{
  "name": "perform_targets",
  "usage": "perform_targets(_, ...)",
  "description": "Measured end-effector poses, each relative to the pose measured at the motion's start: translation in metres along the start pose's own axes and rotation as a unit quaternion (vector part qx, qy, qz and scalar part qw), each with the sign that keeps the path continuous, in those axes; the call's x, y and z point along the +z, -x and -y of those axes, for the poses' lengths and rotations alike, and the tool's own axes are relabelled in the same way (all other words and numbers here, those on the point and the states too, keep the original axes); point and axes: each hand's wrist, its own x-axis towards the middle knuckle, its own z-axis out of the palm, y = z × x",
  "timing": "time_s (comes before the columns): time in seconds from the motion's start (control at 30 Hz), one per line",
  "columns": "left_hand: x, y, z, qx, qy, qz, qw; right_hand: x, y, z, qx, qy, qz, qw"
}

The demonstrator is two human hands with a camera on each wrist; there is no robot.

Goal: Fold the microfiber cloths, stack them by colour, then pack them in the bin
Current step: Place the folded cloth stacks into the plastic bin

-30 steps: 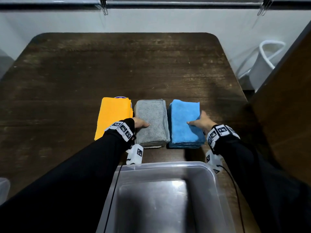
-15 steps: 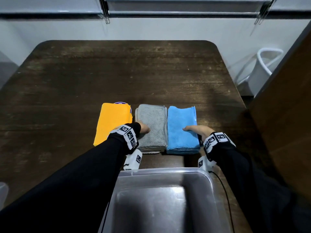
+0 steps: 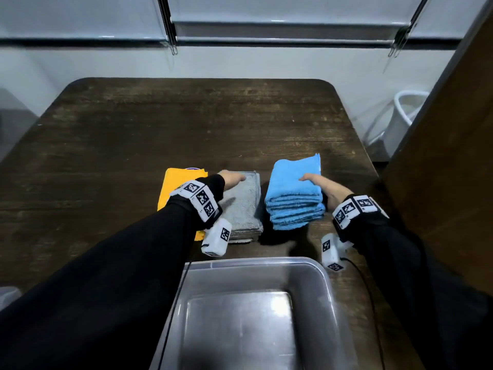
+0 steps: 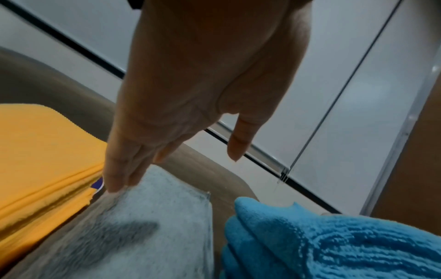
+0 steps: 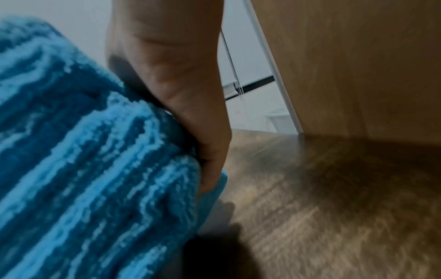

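Bin [image 3: 256, 265] mouth open; grey stack [image 3: 244, 206] just beside lifted blue stack [image 3: 293, 193], apparently.

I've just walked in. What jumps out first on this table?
Three bright cloth piles in a row: orange stack left, grey stack middle, blue stack right, gripped by the right hand. The left hand touches the grey one. Nearer sits a clear bin.

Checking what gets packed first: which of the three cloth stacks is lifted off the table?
The blue stack, rightmost of the three: the right hand grips it raised, while the grey stack and orange stack lie flat.
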Motion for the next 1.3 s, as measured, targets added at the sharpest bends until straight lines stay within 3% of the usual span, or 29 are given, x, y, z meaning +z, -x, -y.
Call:
perform_targets(0.27, -0.025, 0.057, -0.008, 0.017, 0.133, 0.039, 0.990, -0.007, 0.079, 0.042, -0.091, -0.053, 0.044, 0.993)
perform_targets(0.43, -0.023, 0.099, -0.001, 0.013, 0.231, 0.112, 0.966, 0.008, 0.145, 0.054, -0.137, -0.035, 0.089, 0.986)
perform_targets(0.57, -0.014, 0.130, 0.018, 0.005, 0.292, 0.198, 0.936, 0.030, 0.175, 0.044, -0.149, -0.063, 0.113, 0.980)
perform_targets(0.63, -0.009, 0.148, 0.029, 0.040, 0.331, 0.242, 0.911, 0.042, 0.182, 0.034, -0.152, -0.076, 0.122, 0.978)
perform_targets(0.7, -0.009, 0.154, 0.044, 0.067, 0.368, 0.243, 0.895, 0.052, 0.187, 0.021, -0.133, -0.075, 0.132, 0.979)
perform_targets(0.77, -0.011, 0.161, 0.060, 0.066, 0.368, 0.222, 0.900, 0.058, 0.195, 0.003, -0.106, -0.055, 0.148, 0.982)
perform_targets(0.87, -0.010, 0.167, 0.089, 0.042, 0.269, 0.163, 0.948, 0.061, 0.197, -0.027, -0.085, -0.076, 0.177, 0.978)
perform_targets(0.93, -0.008, 0.175, 0.108, 0.077, 0.205, 0.123, 0.968, 0.061, 0.196, -0.048, -0.076, -0.081, 0.186, 0.976)
perform_targets(1.13, 0.003, 0.206, 0.135, 0.151, 0.154, 0.152, 0.965, 0.066, 0.209, -0.078, -0.038, 0.075, 0.175, 0.981)
perform_targets(1.3, 0.033, 0.203, 0.136, 0.134, 0.108, 0.199, 0.965, 0.059, 0.207, -0.095, -0.007, 0.109, 0.123, 0.986)
